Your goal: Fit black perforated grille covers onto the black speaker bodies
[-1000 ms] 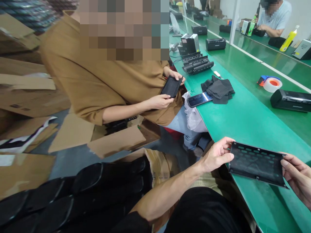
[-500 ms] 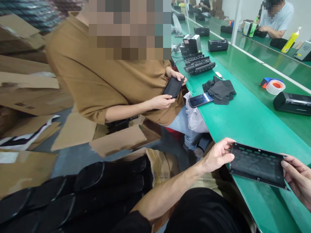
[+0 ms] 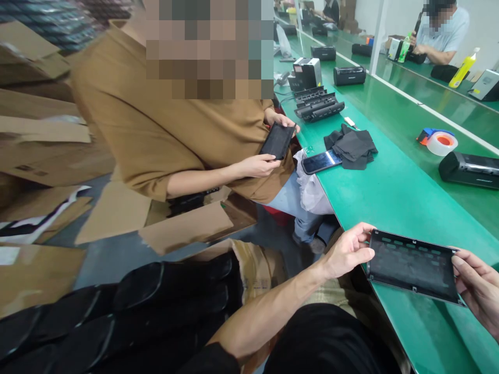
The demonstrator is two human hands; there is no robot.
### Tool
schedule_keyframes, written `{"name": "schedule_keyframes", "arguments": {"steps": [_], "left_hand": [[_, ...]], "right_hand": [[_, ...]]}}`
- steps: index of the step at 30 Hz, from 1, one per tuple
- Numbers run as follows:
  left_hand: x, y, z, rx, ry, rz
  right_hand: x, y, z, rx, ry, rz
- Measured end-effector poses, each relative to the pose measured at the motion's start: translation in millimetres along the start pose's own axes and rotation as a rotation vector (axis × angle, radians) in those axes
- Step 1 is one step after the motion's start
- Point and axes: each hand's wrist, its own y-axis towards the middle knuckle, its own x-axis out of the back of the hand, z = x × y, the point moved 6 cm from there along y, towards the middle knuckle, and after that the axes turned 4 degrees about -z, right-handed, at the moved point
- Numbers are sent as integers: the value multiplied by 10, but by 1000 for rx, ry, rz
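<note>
At four o'clock, over the table (image 3: pixel 380 200): one black cover (image 3: pixel 411 267), left hand (image 3: pixel 349 253) closed on its left end, right hand (image 3: pixel 476 280) pinching its right. From the cover: dark sheets (image 3: pixel 356 149), eleven o'clock; black speaker (image 3: pixel 470 170), one o'clock.

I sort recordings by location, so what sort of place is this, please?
Probably an assembly workshop: a long green bench bears several similar black devices, with a black panel held near it and cardboard piled beside it.
</note>
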Motion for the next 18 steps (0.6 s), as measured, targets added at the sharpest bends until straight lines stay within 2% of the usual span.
{"name": "schedule_keyframes", "arguments": {"steps": [14, 18], "left_hand": [[18, -30, 11, -27, -45, -8], [40, -20, 91, 32, -230, -3]], "right_hand": [[-89, -35, 39, 25, 5, 17], [-66, 15, 58, 20, -1, 46]]}}
